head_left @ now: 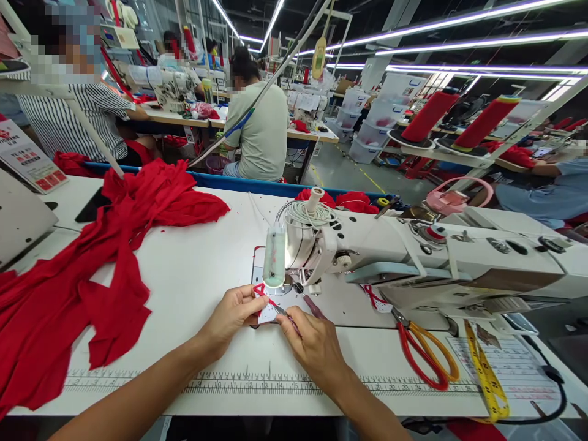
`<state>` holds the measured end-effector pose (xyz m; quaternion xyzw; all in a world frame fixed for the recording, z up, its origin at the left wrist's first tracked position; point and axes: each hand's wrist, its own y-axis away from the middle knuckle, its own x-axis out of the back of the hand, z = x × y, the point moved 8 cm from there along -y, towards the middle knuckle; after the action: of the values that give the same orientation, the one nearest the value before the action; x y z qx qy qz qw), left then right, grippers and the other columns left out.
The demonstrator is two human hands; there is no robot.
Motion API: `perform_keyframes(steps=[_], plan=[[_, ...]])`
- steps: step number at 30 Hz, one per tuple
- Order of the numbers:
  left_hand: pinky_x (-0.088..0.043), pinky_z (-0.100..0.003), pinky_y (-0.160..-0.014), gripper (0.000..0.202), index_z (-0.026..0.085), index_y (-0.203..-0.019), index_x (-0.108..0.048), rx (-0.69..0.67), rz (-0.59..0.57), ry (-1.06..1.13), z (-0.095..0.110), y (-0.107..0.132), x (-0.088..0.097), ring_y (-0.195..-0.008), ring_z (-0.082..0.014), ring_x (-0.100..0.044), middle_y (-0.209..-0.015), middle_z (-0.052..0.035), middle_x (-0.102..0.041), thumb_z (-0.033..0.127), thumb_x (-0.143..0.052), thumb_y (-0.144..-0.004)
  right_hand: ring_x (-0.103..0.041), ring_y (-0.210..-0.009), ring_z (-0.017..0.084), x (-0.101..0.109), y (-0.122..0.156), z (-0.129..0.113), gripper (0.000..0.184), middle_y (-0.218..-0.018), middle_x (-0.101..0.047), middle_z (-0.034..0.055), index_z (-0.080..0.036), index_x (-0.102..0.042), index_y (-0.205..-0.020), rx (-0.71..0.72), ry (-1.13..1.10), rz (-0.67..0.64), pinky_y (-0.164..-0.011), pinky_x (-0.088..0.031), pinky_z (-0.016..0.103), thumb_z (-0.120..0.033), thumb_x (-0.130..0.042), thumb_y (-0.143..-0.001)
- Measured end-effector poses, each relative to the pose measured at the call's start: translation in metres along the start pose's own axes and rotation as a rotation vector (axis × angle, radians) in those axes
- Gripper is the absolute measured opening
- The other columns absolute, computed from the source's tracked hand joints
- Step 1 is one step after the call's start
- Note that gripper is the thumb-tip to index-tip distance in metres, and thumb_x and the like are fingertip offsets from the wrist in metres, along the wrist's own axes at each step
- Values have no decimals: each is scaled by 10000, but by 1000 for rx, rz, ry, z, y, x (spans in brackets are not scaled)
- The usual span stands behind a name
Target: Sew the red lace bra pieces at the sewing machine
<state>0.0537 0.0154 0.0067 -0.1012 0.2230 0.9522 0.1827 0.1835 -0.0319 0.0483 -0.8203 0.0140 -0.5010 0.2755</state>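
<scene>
In the head view my left hand (234,315) pinches a small white patterned piece with red strips (266,314) between thumb and fingers, just in front of the sewing machine's needle area. My right hand (315,343) is closed round a small pointed metal tool (281,311), its tip at the right side of the white piece; the palm hides most of the handle, so its exact kind is unclear. Beyond the right fingers lies a tool with a purplish handle (314,306). The sewing machine (367,251) stands over the table, its lamp lit near the needle.
Red fabric (114,245) is heaped across the table's left side. To the right lie scissors (425,355) with red and orange handles, a yellow tape measure (487,373) and a written sheet (528,367). A ruler strip (257,384) follows the front edge. Co-workers sit beyond.
</scene>
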Motion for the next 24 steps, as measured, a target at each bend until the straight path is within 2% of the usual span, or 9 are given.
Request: perform_keyframes(steps=[4,10,17,21,24], plan=[[-476,-251,-689,304,171,-721,-631,6,4,6,-1,0,1,-681,-141,-570,-684,9,-624,429,-791,-737,-482,-457,123,1,0,-2,325,-561,-542,-55,-243,-542,-761,10,5,18,-643,-424,270,-303,-421,-1056],[-509,-277,-747,320,169,-728,-644,12,-10,21,-3,-1,0,-717,-158,-602,-716,-6,-658,442,-811,-717,-452,-439,118,1,0,-2,339,-545,-518,-61,-244,-539,-746,14,8,16,-643,-428,273,-305,-418,-1057],[-526,-312,-808,344,152,-791,-696,23,-29,19,-3,-1,-1,-776,-177,-624,-804,-53,-711,474,-802,-732,-459,-430,114,0,1,-1,350,-532,-515,-66,-240,-526,-731,22,37,26,-704,-448,277,-298,-421,-1059],[-522,-314,-804,343,148,-798,-698,20,-28,13,-3,-2,0,-773,-178,-622,-802,-56,-711,465,-810,-724,-454,-422,108,0,0,-2,344,-524,-521,-77,-242,-521,-747,32,47,12,-792,-466,294,-294,-400,-1065],[-520,-316,-808,339,148,-790,-696,18,-23,7,-4,-2,0,-766,-174,-617,-786,-48,-704,451,-824,-710,-458,-431,110,0,1,-2,351,-531,-531,-72,-240,-514,-743,27,55,7,-779,-466,295,-296,-394,-1068]])
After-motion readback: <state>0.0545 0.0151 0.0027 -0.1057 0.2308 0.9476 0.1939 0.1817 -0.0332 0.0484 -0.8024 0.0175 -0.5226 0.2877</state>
